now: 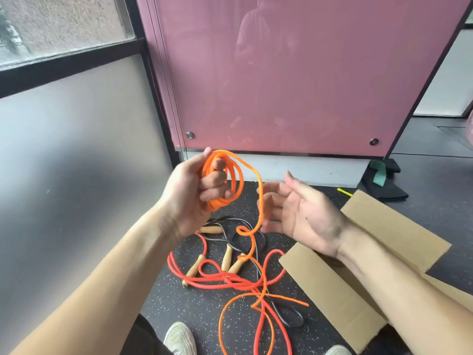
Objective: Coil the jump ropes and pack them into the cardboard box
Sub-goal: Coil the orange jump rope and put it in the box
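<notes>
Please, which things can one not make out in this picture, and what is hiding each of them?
- Head view: the inside of the cardboard box, mostly covered by the right forearm; any packed ropes cannot be seen.
- Head view: the right hand is motion-blurred at its fingertips, so contact with the orange rope is unclear.
- Head view: the orange rope's lowest loop, cut off by the bottom edge.

The orange rope [260, 196] and red rope [217, 279] look like smooth plastic cord with a slight sheen. The black rope [225, 221] seems duller, perhaps rubber, though it is too thin to be sure. The handles [226, 257] are pale wood. The cardboard box [332, 290] is matt brown. The floor [192, 308] is matt, speckled and grainy — the pink panel [307, 85] is glossy, with round fasteners [189, 135] of shiny metal.
</notes>
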The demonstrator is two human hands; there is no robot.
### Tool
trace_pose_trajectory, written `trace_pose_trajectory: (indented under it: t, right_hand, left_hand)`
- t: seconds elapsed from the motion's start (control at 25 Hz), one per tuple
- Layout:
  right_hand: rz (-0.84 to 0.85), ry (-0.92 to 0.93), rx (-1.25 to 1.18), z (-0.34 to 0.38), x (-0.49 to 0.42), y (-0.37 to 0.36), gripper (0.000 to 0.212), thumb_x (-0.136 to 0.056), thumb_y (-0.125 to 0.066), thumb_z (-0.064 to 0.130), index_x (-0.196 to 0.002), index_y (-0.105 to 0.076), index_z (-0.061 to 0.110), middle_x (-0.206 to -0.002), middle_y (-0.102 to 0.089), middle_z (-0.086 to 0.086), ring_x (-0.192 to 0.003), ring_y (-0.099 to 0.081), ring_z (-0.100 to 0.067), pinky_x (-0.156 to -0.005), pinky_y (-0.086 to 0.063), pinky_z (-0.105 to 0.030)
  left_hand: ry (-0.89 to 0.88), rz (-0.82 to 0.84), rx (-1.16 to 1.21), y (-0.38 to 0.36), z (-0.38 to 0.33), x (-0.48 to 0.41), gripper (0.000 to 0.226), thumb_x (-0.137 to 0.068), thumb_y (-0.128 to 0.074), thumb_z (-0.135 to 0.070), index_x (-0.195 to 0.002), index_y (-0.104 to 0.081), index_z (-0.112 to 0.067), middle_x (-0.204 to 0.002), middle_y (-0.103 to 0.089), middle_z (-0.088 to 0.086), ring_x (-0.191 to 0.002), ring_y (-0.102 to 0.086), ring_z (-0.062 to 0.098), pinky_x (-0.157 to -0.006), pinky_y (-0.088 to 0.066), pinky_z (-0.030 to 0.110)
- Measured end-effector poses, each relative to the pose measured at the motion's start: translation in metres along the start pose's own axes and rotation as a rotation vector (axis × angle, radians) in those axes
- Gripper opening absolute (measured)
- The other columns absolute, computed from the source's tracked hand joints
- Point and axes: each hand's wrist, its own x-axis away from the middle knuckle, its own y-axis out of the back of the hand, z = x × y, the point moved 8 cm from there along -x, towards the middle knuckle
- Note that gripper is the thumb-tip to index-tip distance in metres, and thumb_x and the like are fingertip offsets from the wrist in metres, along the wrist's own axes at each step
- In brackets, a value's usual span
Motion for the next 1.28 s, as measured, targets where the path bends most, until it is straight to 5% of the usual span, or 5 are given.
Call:
trace_pose_trajectory:
  t: [0.32,0.6,1.0,1.16,1.28]
  right_hand:
    - [-0.201,0.047,0.584,-0.022,-0.001,0.003,0.04,-0.092,-0.064,0.043,-0.128,-0.057,0.027,-0.116,-0.07,0.002,-0.108,-0.067,-0.007,-0.104,-0.047,-0.031]
    - [-0.464,0.25,0.963,0.008,-0.003,0.032,0.036,-0.107,-0.034,0.044,-0.079,-0.053,0.03,-0.056,-0.037,0.008,-0.048,-0.033,-0.008,-0.049,-0.029,-0.028]
    - [-0.115,-0.068,0.698,-0.035,-0.008,-0.021,0.04,-0.108,-0.04,0.04,-0.076,-0.05,0.018,-0.052,-0.026,0.007,-0.04,-0.022,-0.008,-0.044,-0.018,-0.025]
    - [-0.205,0.479,1.342,0.013,0.006,-0.02,0.042,-0.101,-0.055,0.039,-0.068,-0.059,0.013,-0.049,-0.043,0.007,-0.049,-0.038,-0.011,-0.051,-0.033,-0.028]
    - [-0.396,0.6,1.376,0.045,0.02,0.01,0.05,-0.092,-0.059,0.059,-0.066,-0.06,0.017,-0.048,-0.042,0.006,-0.048,-0.038,-0.012,-0.048,-0.035,-0.031]
  left_hand:
    - [0.034,-0.021,-0.202,-0.006,0.018,-0.003,0.044,-0.107,-0.031,-0.038,-0.072,-0.048,-0.017,-0.044,-0.019,-0.009,-0.033,-0.017,0.008,-0.061,-0.032,0.031]
    - [0.22,0.366,0.232,-0.041,0.028,0.011,0.038,-0.105,-0.034,-0.038,-0.083,-0.053,-0.014,-0.054,-0.022,-0.008,-0.044,-0.02,0.011,-0.072,-0.048,0.026]
    - [-0.802,-0.266,-0.74,0.031,-0.053,-0.013,0.03,-0.106,-0.039,-0.029,-0.08,-0.054,-0.029,-0.069,-0.053,-0.012,-0.07,-0.049,0.013,-0.077,-0.044,0.03]
    - [-0.281,-0.042,-1.636,0.014,0.014,-0.028,0.049,-0.104,-0.033,-0.041,-0.068,-0.045,-0.01,-0.069,-0.047,0.008,-0.07,-0.05,0.031,-0.073,-0.047,0.04]
    - [0.19,0.209,-1.086,-0.005,0.067,-0.015,0.056,-0.106,-0.025,-0.054,-0.075,-0.046,-0.012,-0.052,-0.035,-0.003,-0.047,-0.034,0.017,-0.05,-0.034,0.025]
